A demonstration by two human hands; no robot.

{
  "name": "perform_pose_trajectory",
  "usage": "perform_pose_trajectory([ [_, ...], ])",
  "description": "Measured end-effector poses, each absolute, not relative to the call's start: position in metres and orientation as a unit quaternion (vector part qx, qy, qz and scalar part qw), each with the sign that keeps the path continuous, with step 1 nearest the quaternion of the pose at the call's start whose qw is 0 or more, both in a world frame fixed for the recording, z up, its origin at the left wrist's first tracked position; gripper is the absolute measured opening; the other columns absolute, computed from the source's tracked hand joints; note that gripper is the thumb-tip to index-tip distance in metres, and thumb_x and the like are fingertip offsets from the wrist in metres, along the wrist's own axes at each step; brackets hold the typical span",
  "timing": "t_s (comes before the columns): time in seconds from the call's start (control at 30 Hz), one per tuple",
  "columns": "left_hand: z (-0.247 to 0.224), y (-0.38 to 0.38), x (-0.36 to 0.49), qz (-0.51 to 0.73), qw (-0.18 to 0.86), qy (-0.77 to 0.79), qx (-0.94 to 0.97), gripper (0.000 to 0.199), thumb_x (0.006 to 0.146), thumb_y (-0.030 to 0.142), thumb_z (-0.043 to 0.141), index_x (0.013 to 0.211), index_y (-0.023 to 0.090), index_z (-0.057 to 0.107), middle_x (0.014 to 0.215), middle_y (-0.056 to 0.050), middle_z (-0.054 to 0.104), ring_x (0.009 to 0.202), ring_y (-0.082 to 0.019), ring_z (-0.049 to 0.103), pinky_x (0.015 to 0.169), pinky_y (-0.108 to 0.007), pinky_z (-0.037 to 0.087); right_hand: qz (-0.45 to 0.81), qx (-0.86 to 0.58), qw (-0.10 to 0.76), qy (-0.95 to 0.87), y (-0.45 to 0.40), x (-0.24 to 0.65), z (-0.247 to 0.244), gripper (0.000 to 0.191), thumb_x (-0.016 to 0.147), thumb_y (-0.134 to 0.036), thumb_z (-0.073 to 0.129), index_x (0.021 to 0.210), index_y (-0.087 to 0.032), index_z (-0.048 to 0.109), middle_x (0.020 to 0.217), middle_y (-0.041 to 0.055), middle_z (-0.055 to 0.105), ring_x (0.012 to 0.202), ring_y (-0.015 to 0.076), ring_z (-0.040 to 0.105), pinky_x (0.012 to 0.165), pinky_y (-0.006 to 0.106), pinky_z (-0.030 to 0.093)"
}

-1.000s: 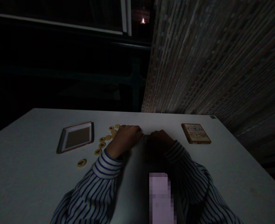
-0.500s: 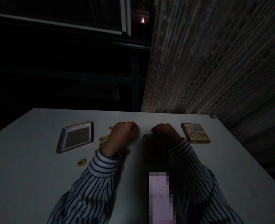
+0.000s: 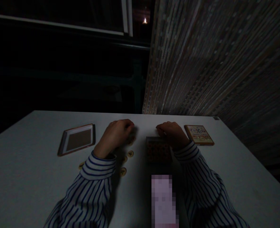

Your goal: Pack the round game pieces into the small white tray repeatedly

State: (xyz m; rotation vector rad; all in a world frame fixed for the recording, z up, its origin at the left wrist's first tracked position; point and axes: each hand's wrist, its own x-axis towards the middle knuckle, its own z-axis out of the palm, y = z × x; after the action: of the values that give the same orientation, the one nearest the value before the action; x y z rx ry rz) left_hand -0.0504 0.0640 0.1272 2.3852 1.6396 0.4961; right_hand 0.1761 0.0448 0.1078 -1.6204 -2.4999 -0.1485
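My left hand point(image 3: 116, 134) is over the table left of centre, its fingers curled together; what they hold, if anything, is hidden. Several round yellowish pieces with dark marks, such as one piece point(image 3: 123, 171) and another point(image 3: 130, 153), lie beside and below it. A dark open box point(image 3: 158, 152) stands at the centre right, with rows of round reddish pieces dimly visible inside. At the box's upper right corner is my right hand point(image 3: 171, 134), fingers closed, their contents too dark to make out.
An open shallow lid or tray point(image 3: 79, 139) lies at the left of the white table point(image 3: 23, 177). A flat printed box point(image 3: 200, 135) is at the right. A pixelated pinkish rectangle point(image 3: 163, 201) shows near the front. Behind hangs a string curtain point(image 3: 189, 63).
My left hand has moved left and slightly away from me, covering pieces seen before and uncovering others. My right hand has shifted slightly right, and more of the box's inside shows.
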Motion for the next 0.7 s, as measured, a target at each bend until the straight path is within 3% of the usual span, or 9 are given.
perform_pose_trajectory([
  [0.37, 0.132, 0.069, -0.067, 0.223, 0.114, 0.593, 0.765, 0.031, 0.078, 0.038, 0.040, 0.092, 0.022, 0.062, 0.091, -0.001, 0.067, 0.079, -0.018, 0.061, 0.073, -0.026, 0.044, -0.052, -0.539, 0.087, -0.836, 0.047, 0.176, 0.103, 0.031, 0.086, -0.029, 0.034, 0.101, -0.017, 0.059, 0.093, 0.0069, 0.062, 0.087, 0.0170, 0.052, 0.074, 0.028, 0.030],
  [0.7, 0.139, 0.061, -0.083, 0.329, 0.128, 0.588, 0.728, 0.033, 0.078, 0.041, 0.041, 0.092, 0.019, 0.061, 0.092, -0.003, 0.066, 0.085, -0.018, 0.059, 0.075, -0.026, 0.045, -0.058, -0.520, 0.109, -0.845, 0.044, 0.173, 0.101, 0.030, 0.086, -0.030, 0.035, 0.104, -0.019, 0.056, 0.100, 0.0066, 0.061, 0.091, 0.0169, 0.052, 0.076, 0.029, 0.031],
])
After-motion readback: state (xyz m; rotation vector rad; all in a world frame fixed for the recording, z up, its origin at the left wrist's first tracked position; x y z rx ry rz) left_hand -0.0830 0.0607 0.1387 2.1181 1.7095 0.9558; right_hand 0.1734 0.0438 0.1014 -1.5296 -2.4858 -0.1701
